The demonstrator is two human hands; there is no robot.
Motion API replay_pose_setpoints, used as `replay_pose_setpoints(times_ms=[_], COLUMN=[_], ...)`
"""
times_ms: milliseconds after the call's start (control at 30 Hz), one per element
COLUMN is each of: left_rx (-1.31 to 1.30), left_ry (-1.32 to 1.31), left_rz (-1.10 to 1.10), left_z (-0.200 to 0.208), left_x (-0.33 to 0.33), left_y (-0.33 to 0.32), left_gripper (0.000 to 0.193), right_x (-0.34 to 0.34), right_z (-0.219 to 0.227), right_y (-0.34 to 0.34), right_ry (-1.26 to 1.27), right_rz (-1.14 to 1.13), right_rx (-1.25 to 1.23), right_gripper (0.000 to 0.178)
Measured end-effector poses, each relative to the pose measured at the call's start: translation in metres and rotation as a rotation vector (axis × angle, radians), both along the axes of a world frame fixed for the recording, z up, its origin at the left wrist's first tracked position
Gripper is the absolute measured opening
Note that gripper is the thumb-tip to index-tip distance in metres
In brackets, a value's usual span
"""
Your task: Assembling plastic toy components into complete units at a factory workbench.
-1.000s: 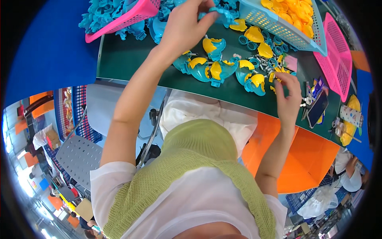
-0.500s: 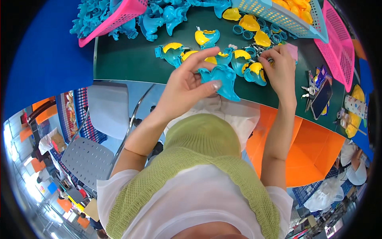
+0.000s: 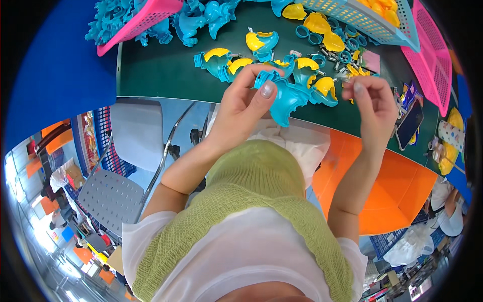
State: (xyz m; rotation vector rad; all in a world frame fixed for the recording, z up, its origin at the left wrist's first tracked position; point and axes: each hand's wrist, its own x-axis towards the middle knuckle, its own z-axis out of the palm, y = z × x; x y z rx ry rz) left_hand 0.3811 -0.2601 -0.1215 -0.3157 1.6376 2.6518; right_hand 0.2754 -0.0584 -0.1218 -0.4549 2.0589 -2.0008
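My left hand [image 3: 247, 103] is closed on a blue plastic shell part [image 3: 291, 102], held over the table's near edge with its ringed neck beside my thumb. To the right, my right hand [image 3: 373, 103] is raised, fingers pinched together. A small pale bit shows at its fingertips, too blurred to name. Just beyond lie loose small metal pins [image 3: 329, 66] and little yellow pieces [image 3: 358, 71]. Several blue-and-yellow assembled parts lie in a loose group past my left hand, among them one part [image 3: 262, 43] farther off and another [image 3: 324, 88] between my hands.
Blue shell parts [image 3: 188, 27] spill by a pink basket [image 3: 143, 25] at the far left. A light-blue basket [image 3: 352, 22] of yellow pieces stands far right, with blue rings [image 3: 314, 39] before it. A phone [image 3: 408, 126] lies at right. An orange bin [image 3: 377, 186] sits below the table edge.
My left hand has turned the blue shell part so its ringed neck faces up by my thumb. My right hand has drawn back from the metal pins, toward me and slightly right.
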Motion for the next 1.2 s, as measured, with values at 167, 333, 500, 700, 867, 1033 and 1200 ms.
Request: replay_pose_setpoints(times_ms=[167,333,500,700,867,1033,1200], left_rx=[0.013,-0.023,-0.204,-0.119,-0.025,-0.124,-0.113], left_ry=[-0.08,-0.098,0.039,-0.006,-0.046,0.011,0.107], left_rz=[-0.005,0.14,0.271,0.187,0.118,0.086,0.034], left_z=[-0.011,-0.017,-0.011,-0.011,-0.009,-0.001,0.0], left_x=[-0.003,0.003,0.001,0.008,0.011,0.01,0.01], left_y=[0.001,-0.007,-0.027,-0.025,-0.022,-0.019,-0.009], left_gripper=[0.034,0.036,0.042,0.045,0.045,0.049,0.05], right_x=[0.016,0.032,0.072,0.067,0.066,0.075,0.062], right_z=[-0.017,-0.032,-0.049,-0.063,-0.064,-0.033,-0.01], right_y=[-0.017,-0.009,-0.026,-0.062,-0.066,-0.047,-0.039], right_ry=[0.137,0.374,0.826,0.784,0.828,0.44,0.112], right_rz=[-0.076,-0.214,0.009,-0.033,-0.074,-0.057,0.037], right_rx=[0.002,0.276,0.423,0.823,0.848,0.454,-0.056], right_gripper=[0.011,0.011,0.03,0.034,0.029,0.02,0.015])
